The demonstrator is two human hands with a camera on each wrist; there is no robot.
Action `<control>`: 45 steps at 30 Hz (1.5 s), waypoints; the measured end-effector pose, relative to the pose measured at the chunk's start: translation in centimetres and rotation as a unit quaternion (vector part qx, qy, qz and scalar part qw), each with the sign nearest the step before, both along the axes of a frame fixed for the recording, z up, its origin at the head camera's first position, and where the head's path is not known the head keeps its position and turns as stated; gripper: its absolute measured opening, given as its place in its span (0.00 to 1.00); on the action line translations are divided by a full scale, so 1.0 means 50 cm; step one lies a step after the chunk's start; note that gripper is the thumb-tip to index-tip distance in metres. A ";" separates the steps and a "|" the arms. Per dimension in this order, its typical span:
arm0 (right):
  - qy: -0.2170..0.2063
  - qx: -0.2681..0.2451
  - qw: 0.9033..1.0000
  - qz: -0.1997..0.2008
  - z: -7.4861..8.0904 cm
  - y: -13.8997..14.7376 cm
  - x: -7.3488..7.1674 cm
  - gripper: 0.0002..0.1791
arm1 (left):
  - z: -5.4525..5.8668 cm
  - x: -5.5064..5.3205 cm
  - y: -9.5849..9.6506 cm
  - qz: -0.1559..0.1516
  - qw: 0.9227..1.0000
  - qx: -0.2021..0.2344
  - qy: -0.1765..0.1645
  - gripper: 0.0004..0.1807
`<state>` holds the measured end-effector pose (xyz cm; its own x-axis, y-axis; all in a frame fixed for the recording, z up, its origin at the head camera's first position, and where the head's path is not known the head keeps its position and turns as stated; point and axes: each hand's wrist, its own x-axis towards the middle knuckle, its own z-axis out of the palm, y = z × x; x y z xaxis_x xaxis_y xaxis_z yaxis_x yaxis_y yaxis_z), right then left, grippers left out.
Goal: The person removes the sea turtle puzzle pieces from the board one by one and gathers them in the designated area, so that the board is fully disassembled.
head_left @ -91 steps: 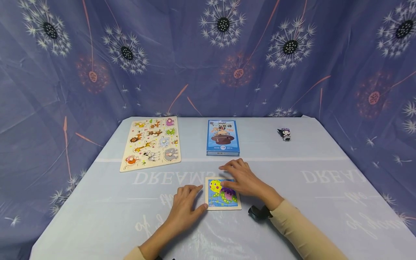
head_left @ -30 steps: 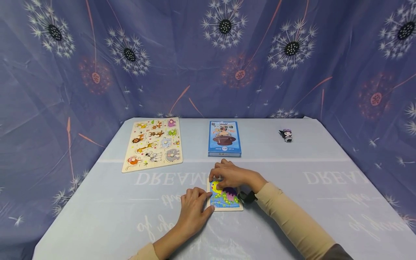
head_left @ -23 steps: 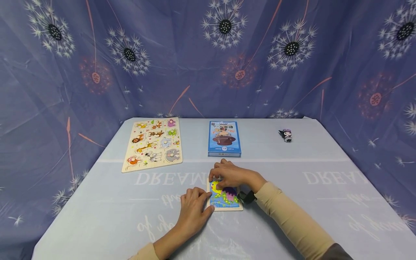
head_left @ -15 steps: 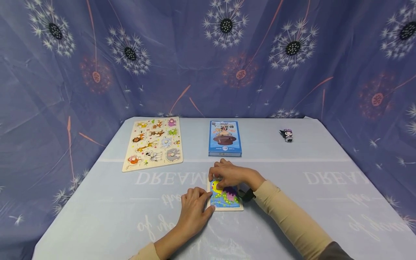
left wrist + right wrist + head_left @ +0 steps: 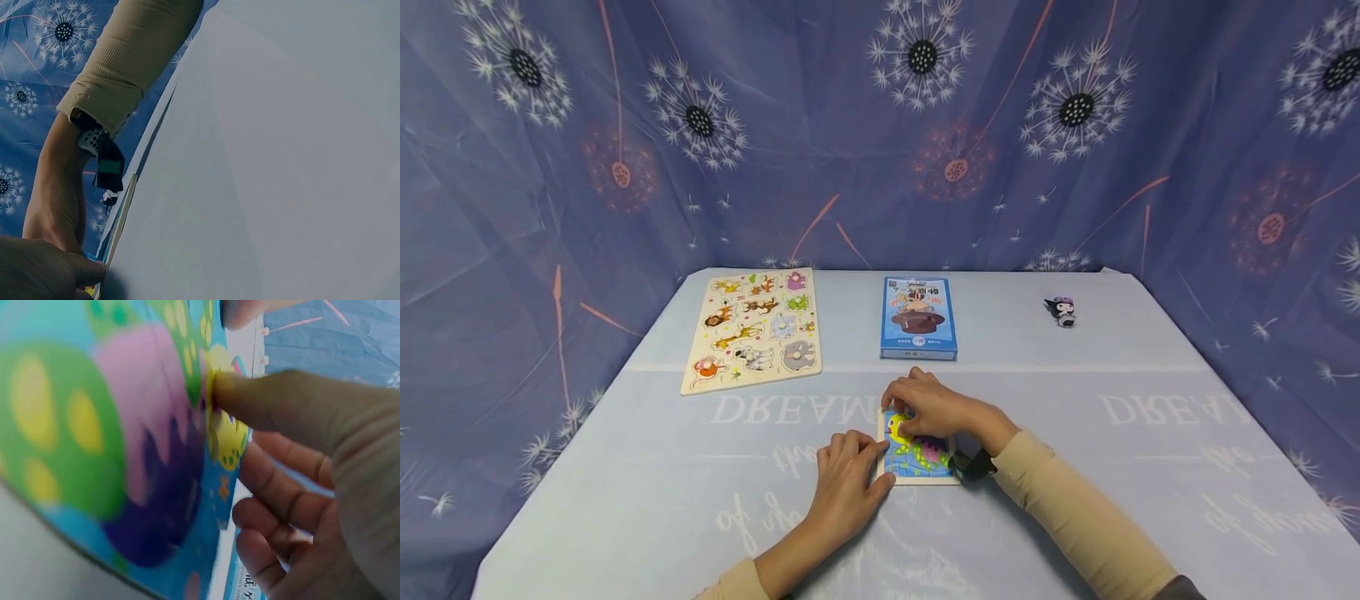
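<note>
A small jigsaw puzzle in a pale wooden frame (image 5: 917, 481) lies on the table, picturing a yellow-headed turtle on blue. At its left edge rests my left hand (image 5: 842, 479), with thumb and index fingertips touching the frame near the lower left corner. My right hand (image 5: 932, 408) reaches over the upper part, hiding some of the turtle's shell. Its thumb presses the turtle's yellow head, while the other fingers curl at the far edge. The right wrist view shows the thumb (image 5: 250, 397) against the yellow area, with the bent fingers (image 5: 281, 487) beyond the puzzle's edge.
A wooden animal peg board (image 5: 752, 333) lies at the back left. Behind the puzzle is a blue box (image 5: 917, 321) with a hat picture. A small black-and-white figurine (image 5: 1062, 312) sits at the back right, and a patterned curtain (image 5: 805, 108) hangs behind the table.
Since the oldest frame my right hand has moved left and its fingers have curled at the puzzle's far edge. My left hand has come up against the frame. Both then stay nearly still.
</note>
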<state>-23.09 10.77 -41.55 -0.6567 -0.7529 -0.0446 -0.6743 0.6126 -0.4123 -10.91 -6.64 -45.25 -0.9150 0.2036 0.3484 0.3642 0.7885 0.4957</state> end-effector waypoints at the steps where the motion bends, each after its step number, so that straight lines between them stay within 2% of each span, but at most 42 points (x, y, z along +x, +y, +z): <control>1: 0.000 -0.006 1.000 -0.010 -0.002 0.001 0.003 0.20 | 0.000 0.000 0.000 0.000 1.000 0.000 0.000 0.21; 9: 0.005 -0.033 0.993 -0.111 -0.011 0.001 0.035 0.14 | 0.003 0.000 0.001 0.002 1.000 0.001 -0.004 0.22; 13: 0.038 -0.037 0.989 -0.136 -0.015 -0.001 0.050 0.14 | 0.004 0.001 0.001 0.005 1.000 -0.001 -0.008 0.22; 18: 0.073 -0.036 0.986 -0.143 -0.023 -0.003 0.060 0.14 | 0.002 0.002 0.001 0.006 1.000 -0.003 -0.011 0.22; 27: 0.057 -0.036 0.985 -0.159 -0.023 -0.008 0.064 0.15 | 0.001 0.002 -0.001 0.004 1.000 -0.003 -0.012 0.22; 34: 0.064 -0.042 0.989 -0.128 -0.023 -0.009 0.061 0.16 | 0.002 0.001 -0.001 0.003 1.000 -0.003 0.002 0.22; 45: 0.036 -0.044 0.992 -0.110 -0.026 -0.002 0.044 0.14 | -0.001 0.002 0.000 0.006 1.000 -0.002 0.007 0.22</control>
